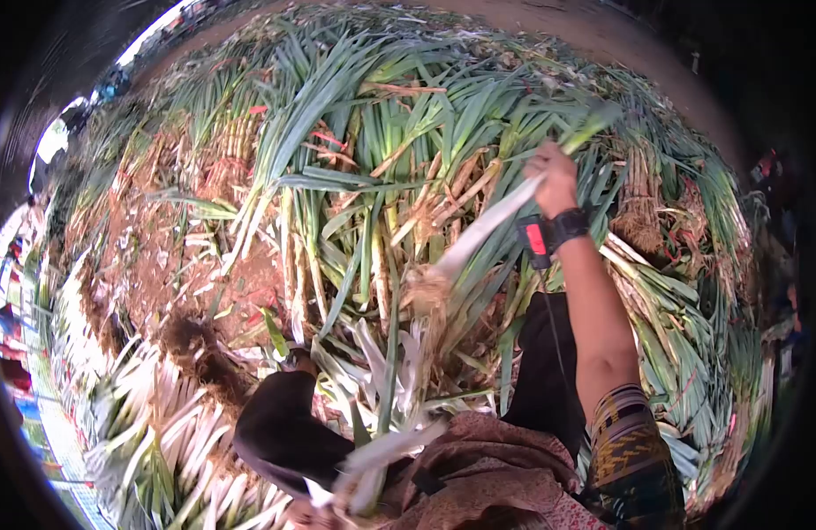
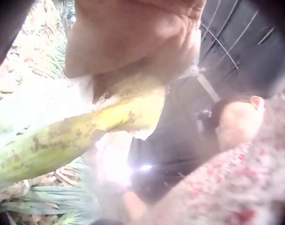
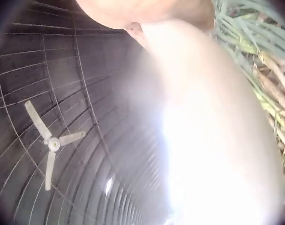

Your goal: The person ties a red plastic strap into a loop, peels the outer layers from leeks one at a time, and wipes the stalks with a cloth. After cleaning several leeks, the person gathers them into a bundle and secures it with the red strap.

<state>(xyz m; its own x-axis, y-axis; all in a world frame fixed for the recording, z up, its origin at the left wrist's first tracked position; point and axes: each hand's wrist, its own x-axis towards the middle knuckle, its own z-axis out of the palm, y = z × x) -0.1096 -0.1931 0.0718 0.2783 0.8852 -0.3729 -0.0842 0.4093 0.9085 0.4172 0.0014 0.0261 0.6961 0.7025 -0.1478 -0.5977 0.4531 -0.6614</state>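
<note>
Head view: right grip (image 1: pixel 552 177) clasps leek (image 1: pixel 492 226), left grip (image 1: pixel 311 514) clasps stalk (image 1: pixel 383 452); heaped leeks (image 1: pixel 668 344) crowd round.

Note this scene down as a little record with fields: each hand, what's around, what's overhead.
Right hand: grips one leek near where white shaft meets green leaves
Left hand: holds a yellow-green leek piece
In front: leafy leeks spread over the ground
Person's left: heap of white-stemmed leeks
Right wrist: dark strap
Overhead: three-bladed fan, ribbed roof
Unclear: left fingertips, hidden
</note>
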